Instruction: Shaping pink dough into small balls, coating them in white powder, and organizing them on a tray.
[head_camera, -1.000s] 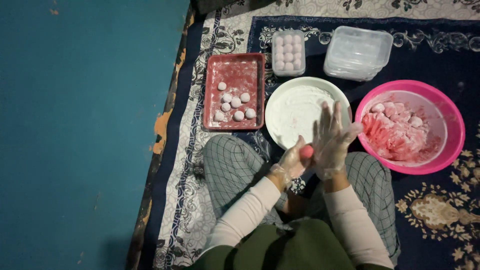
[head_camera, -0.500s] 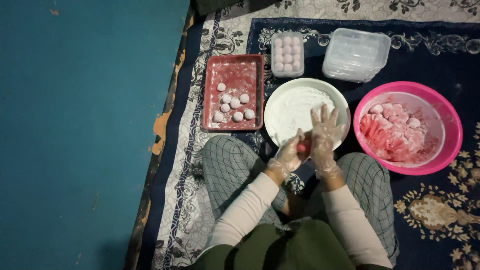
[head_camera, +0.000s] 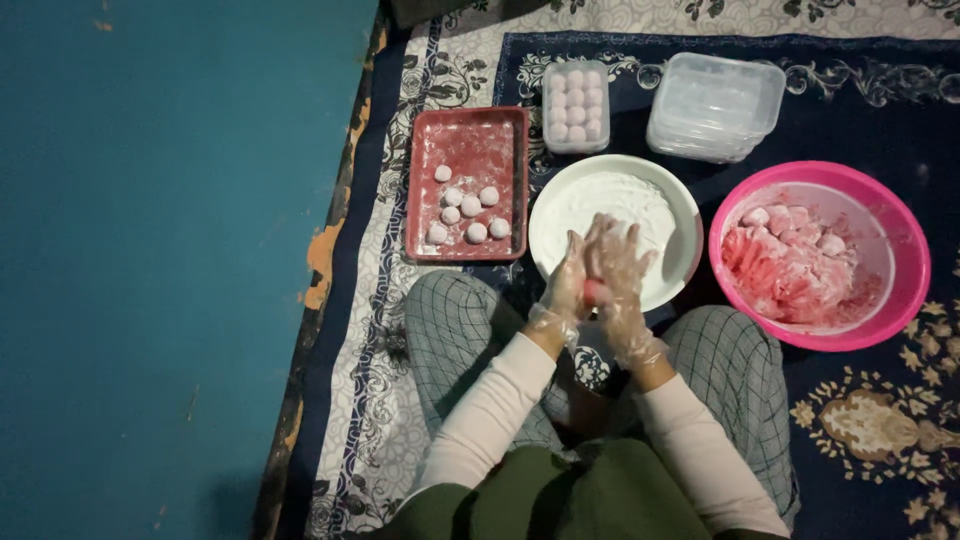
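Note:
Both hands wear clear plastic gloves and press together around a small pink dough ball. My left hand cups it from the left, my right hand lies over it with fingers spread. They hover over the near rim of a white plate dusted with white flour. A pink bowl of pink dough pieces stands to the right. To the left, a red rectangular tray carries several floured white balls.
A small clear box filled with white balls and a stack of empty clear lidded containers stand at the far side. Everything rests on a patterned dark blue rug; bare teal floor lies left. My crossed legs in checked trousers are below.
My hands have slid forward and left over the plate's rim, and the right palm has turned from upright to lying over the pink ball, rolling it against the left hand.

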